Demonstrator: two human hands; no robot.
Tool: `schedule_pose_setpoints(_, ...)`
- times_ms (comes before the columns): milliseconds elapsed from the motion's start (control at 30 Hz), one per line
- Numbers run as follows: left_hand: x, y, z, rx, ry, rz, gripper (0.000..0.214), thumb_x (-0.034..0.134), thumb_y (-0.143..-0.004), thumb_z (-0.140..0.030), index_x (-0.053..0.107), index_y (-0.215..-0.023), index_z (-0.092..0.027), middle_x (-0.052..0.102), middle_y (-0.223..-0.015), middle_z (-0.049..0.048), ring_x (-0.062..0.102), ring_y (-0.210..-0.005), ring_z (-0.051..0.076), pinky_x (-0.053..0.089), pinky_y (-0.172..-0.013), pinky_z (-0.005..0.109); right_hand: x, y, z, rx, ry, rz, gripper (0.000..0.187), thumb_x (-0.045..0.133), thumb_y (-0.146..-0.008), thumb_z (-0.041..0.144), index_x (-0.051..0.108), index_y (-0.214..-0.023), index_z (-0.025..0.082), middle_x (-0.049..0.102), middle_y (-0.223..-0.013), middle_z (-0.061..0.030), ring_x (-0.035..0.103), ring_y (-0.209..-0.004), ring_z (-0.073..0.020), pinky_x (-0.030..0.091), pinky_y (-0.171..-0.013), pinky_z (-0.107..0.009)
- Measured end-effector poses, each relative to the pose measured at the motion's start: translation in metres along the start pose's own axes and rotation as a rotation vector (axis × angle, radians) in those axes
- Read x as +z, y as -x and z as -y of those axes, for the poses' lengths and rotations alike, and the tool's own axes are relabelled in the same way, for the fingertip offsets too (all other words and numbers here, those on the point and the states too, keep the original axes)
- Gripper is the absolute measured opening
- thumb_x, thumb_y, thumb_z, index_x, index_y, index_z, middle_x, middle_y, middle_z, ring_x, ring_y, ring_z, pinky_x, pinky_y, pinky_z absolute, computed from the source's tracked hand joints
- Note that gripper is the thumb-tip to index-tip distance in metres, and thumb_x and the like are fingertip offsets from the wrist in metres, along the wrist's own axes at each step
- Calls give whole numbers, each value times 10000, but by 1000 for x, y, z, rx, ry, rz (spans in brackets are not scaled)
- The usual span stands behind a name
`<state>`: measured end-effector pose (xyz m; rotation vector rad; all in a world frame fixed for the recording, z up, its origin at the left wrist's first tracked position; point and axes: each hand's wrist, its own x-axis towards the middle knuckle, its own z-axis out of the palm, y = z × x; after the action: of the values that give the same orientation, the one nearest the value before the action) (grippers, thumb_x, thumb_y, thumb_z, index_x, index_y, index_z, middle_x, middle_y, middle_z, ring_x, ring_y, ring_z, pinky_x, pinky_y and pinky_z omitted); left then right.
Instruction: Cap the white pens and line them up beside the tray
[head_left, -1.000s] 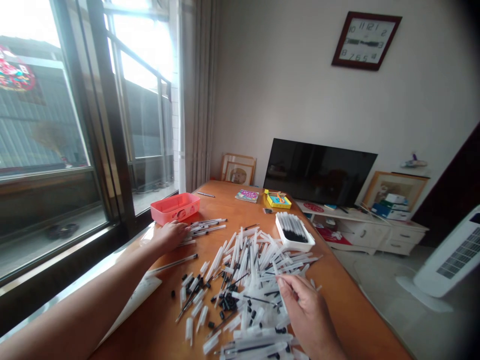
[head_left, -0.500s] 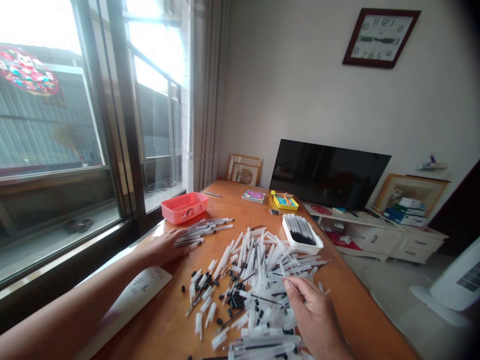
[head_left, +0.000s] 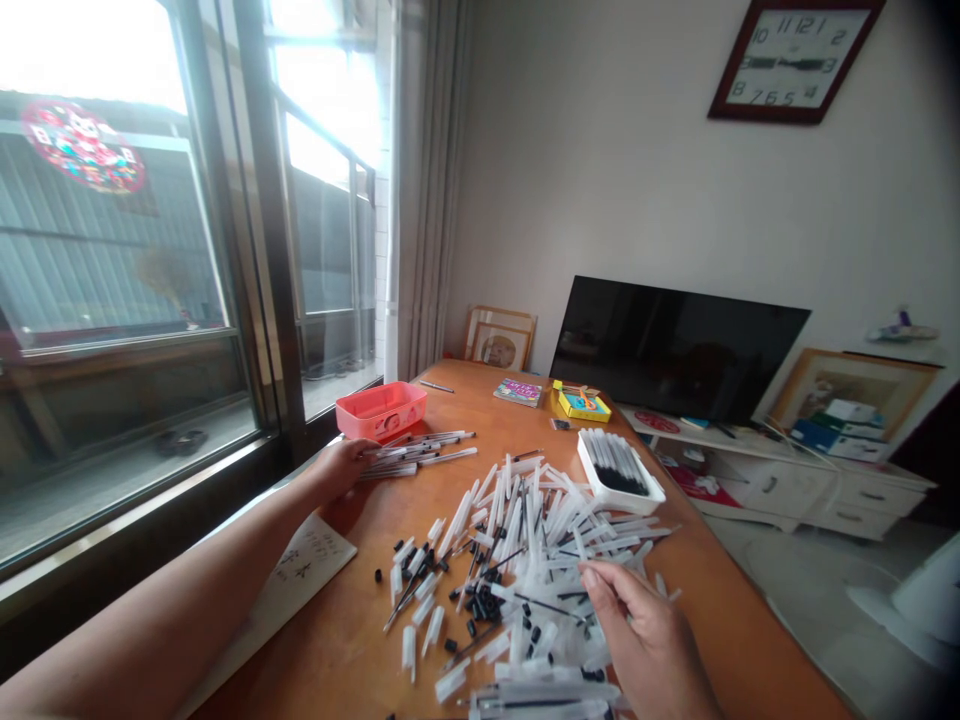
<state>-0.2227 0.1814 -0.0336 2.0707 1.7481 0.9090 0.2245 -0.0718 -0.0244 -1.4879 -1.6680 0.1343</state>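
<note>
At the left, my left hand (head_left: 343, 470) is closed around the near ends of a bundle of assembled pens (head_left: 424, 451), just in front of the pink plastic box (head_left: 382, 412). My right hand (head_left: 637, 615) pinches a translucent pen barrel (head_left: 580, 543) between thumb and fingertips, over the right side of a heap. Loose translucent barrels (head_left: 536, 505), clear caps (head_left: 409, 645), thin dark refills and small black plugs (head_left: 484, 603) make up that heap. Beyond it stands a white box (head_left: 651, 497) filled with a row of clear-and-black pen parts.
A sheet with handwriting (head_left: 319, 560) lies under my left forearm on the wooden table (head_left: 300, 665). Toward the far end are a single pen (head_left: 436, 387), a colourful booklet (head_left: 517, 391) and a yellow box (head_left: 585, 405). A television (head_left: 675, 345) stands beyond the table.
My left hand has drawn in from lying spread over the pens to gripping their near ends. My right hand keeps its pinch on the barrel. The camera view has shifted slightly.
</note>
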Motion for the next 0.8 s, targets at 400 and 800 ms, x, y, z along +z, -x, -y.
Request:
schedule_pose_setpoints(400, -1, 0, 3, -123, 176, -112, 611, 692, -678, -522, 733, -1148, -135, 759, -1045, 123, 687, -959, 302, 511, -871, 364, 1, 1, -8, -1, 26, 0, 334, 526, -950, 481, 757, -996, 244, 774, -1012, -76, 738, -904, -225, 595, -776, -246)
schedule_pose_setpoints(800, -23, 14, -32, -195, 362, -182, 501, 683, -717, -494, 740, -1065, -137, 734, -817, 70, 628, -629, 165, 475, -531, 246, -1, 4, -11, 92, 55, 32, 370, 544, -918, 541, 776, -1007, 267, 785, -1028, -47, 758, -892, -212, 603, -767, -206)
